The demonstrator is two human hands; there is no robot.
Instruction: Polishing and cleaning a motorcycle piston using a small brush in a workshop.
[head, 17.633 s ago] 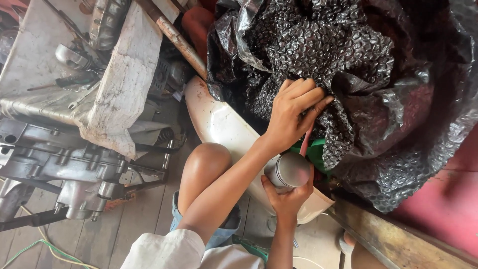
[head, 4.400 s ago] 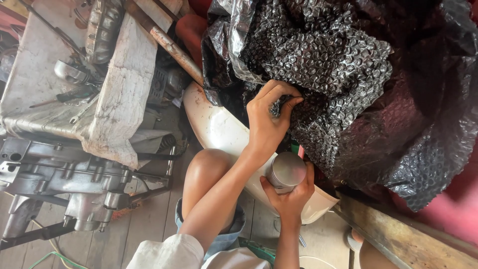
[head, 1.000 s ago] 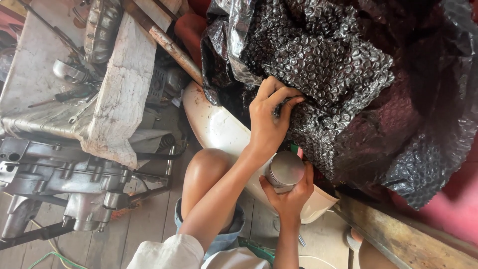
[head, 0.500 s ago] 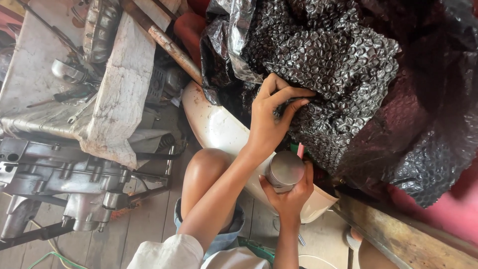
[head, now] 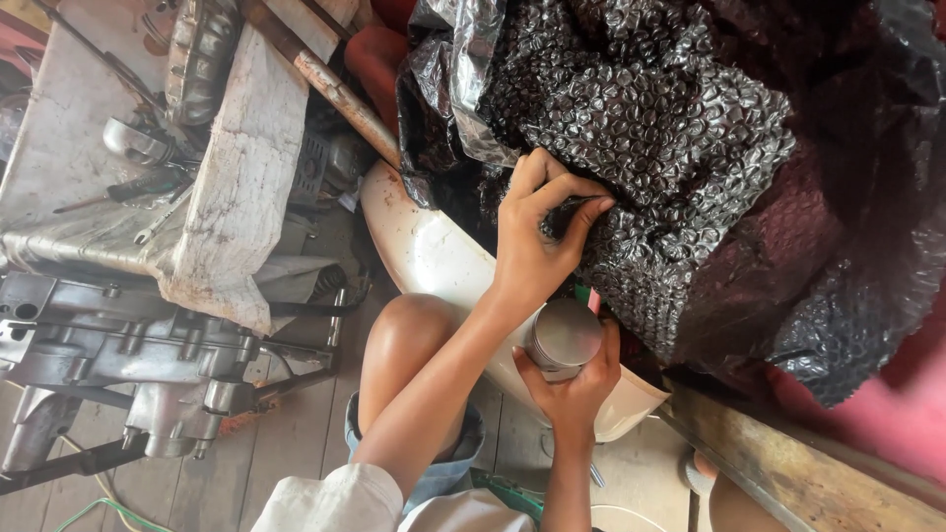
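— Where does the metal cylinder (head: 562, 340) sit, relative to the two hands?

— Low in the middle of the view, just below the black bubble wrap (head: 670, 148) and above a cream-coloured curved panel (head: 434, 261). The right hand (head: 576, 389) has it from underneath, fingers curled up around its side, thumb on the near edge. So that hand is closed on it, not loosely.

— And the other?

— The left hand (head: 537, 241) is just above the cylinder, near but not touching it. Its fingers are bent and pinched into a fold of the bubble wrap, so it has hold of the sheet (how much of the sheet, I cannot tell, since the fold hides the fingertips).

— Which way does the cylinder's long axis run?

— Roughly toward the camera: the flat round end face looks up at us, and the body runs down into the palm. The wrap lies straight above and to the right of it, so the left hand stands between cylinder and sheet.

— How does it look?

— Short, dull grey metal, a smooth flat top with a faint sheen, and a groove or two around the rim. A bit of green shows just behind it; I cannot say what it belongs to.

— Anything else nearby?

— An engine casing (head: 118, 345) lies well apart to the left, on the wooden floor (head: 296, 433).
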